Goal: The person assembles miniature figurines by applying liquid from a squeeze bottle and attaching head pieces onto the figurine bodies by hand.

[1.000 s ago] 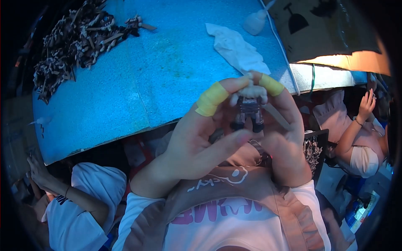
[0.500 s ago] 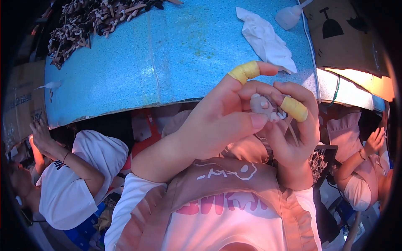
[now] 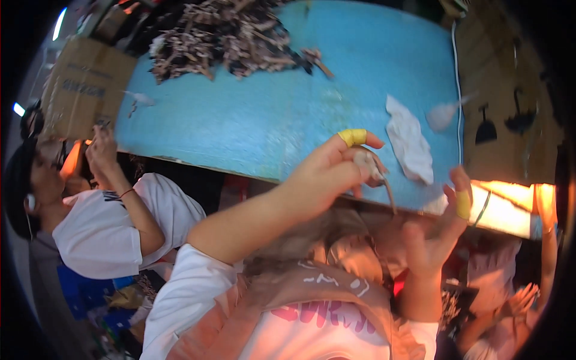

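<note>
My left hand is closed on a small pale figurine, pinched between thumb and fingers in front of the table's near edge. A thin brownish strip hangs down from the figurine. Yellow tape wraps my left index finger. To the right and lower, my right hand is apart from the figurine, with its fingers spread and nothing seen in them; it is slightly blurred. One of its fingers also carries yellow tape. Beyond my hands, a crumpled white cloth or tissue lies on the blue tabletop.
A heap of small pinkish and dark pieces covers the far left of the table. A white nozzle bottle lies by the cloth, another at left. Cardboard boxes flank the table. Co-workers sit on both sides.
My right hand has let go of the figurine and moved away, down and right. My left hand keeps it. The view has shifted, showing more of the heap and the left co-worker.
</note>
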`<state>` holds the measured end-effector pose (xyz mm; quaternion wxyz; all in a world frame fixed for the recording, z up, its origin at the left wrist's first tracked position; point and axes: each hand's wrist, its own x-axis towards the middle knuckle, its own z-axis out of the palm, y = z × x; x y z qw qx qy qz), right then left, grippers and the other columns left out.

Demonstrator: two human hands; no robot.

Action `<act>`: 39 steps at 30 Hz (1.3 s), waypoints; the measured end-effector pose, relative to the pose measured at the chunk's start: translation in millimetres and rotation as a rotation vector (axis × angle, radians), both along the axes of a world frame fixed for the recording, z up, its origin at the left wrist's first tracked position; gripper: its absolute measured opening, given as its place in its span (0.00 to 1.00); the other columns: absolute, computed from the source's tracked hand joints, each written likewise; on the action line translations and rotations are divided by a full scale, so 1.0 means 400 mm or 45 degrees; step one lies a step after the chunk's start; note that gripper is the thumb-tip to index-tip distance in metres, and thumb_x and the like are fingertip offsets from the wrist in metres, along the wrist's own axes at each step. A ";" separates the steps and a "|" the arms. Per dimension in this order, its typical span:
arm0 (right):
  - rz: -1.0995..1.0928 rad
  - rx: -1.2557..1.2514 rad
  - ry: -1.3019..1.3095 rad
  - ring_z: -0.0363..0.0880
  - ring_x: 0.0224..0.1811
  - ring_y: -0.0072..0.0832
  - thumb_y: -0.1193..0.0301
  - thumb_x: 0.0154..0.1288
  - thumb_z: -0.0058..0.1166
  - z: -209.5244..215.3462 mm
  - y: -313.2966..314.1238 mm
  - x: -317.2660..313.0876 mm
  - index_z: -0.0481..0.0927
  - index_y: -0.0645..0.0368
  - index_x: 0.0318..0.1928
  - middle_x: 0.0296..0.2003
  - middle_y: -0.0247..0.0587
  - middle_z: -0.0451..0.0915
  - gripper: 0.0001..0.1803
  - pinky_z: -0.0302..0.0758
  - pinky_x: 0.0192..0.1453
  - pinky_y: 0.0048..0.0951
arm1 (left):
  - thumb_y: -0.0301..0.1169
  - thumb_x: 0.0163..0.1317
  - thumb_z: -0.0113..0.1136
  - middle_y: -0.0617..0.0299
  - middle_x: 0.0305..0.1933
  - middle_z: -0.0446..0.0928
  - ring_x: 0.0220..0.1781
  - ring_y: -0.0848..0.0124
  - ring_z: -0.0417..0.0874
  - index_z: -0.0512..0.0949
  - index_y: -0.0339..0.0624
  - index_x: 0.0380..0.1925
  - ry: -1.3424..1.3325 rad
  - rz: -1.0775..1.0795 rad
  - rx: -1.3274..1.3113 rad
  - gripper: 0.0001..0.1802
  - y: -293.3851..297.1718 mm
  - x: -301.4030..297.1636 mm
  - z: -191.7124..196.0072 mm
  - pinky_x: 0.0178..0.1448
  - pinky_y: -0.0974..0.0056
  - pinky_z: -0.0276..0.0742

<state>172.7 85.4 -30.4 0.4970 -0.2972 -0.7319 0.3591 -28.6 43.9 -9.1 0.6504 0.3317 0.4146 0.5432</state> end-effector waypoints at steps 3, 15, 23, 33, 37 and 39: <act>-0.180 0.135 -0.319 0.53 0.63 0.46 0.69 0.49 0.60 -0.001 0.070 0.001 0.67 0.60 0.55 0.60 0.56 0.53 0.30 0.54 0.63 0.41 | 0.38 0.58 0.50 0.62 0.36 0.75 0.37 0.75 0.75 0.72 0.39 0.41 0.545 -0.097 -0.177 0.16 0.080 -0.101 0.042 0.34 0.69 0.70; -0.291 0.118 -0.709 0.56 0.60 0.52 0.69 0.52 0.56 -0.007 0.180 -0.083 0.73 0.58 0.50 0.58 0.60 0.58 0.23 0.55 0.62 0.44 | 0.48 0.54 0.56 0.45 0.52 0.70 0.51 0.59 0.73 0.62 0.35 0.56 1.510 0.357 0.177 0.36 0.455 -0.372 0.111 0.51 0.55 0.71; -0.312 0.383 -0.391 0.69 0.49 0.46 0.78 0.53 0.54 -0.002 0.170 -0.060 0.74 0.62 0.42 0.46 0.54 0.68 0.14 0.65 0.53 0.35 | 0.37 0.50 0.59 0.56 0.37 0.73 0.47 0.56 0.68 0.75 0.42 0.41 2.578 0.198 0.485 0.18 0.190 -0.254 -0.033 0.54 0.52 0.58; 0.218 -0.918 0.592 0.70 0.32 0.29 0.64 0.50 0.58 0.058 -0.057 -0.036 0.56 0.61 0.61 0.38 0.47 0.71 0.38 0.67 0.34 0.25 | 0.36 0.63 0.48 0.55 0.51 0.71 0.51 0.68 0.73 0.60 0.45 0.57 -0.456 -0.042 0.136 0.23 0.025 -0.039 -0.029 0.49 0.62 0.72; 0.322 -1.092 0.681 0.67 0.28 0.26 0.61 0.56 0.53 0.063 -0.085 -0.059 0.59 0.62 0.57 0.32 0.43 0.70 0.32 0.65 0.30 0.24 | 0.41 0.66 0.37 0.51 0.58 0.64 0.55 0.63 0.71 0.57 0.44 0.60 -1.086 -0.087 -0.131 0.24 -0.005 0.043 -0.033 0.51 0.60 0.72; 0.274 -1.073 0.692 0.67 0.27 0.25 0.60 0.59 0.50 0.058 -0.081 -0.056 0.60 0.62 0.56 0.30 0.42 0.70 0.29 0.65 0.30 0.23 | 0.39 0.65 0.40 0.51 0.57 0.65 0.55 0.62 0.71 0.57 0.42 0.59 -1.125 -0.144 -0.119 0.24 -0.018 0.045 -0.053 0.51 0.61 0.72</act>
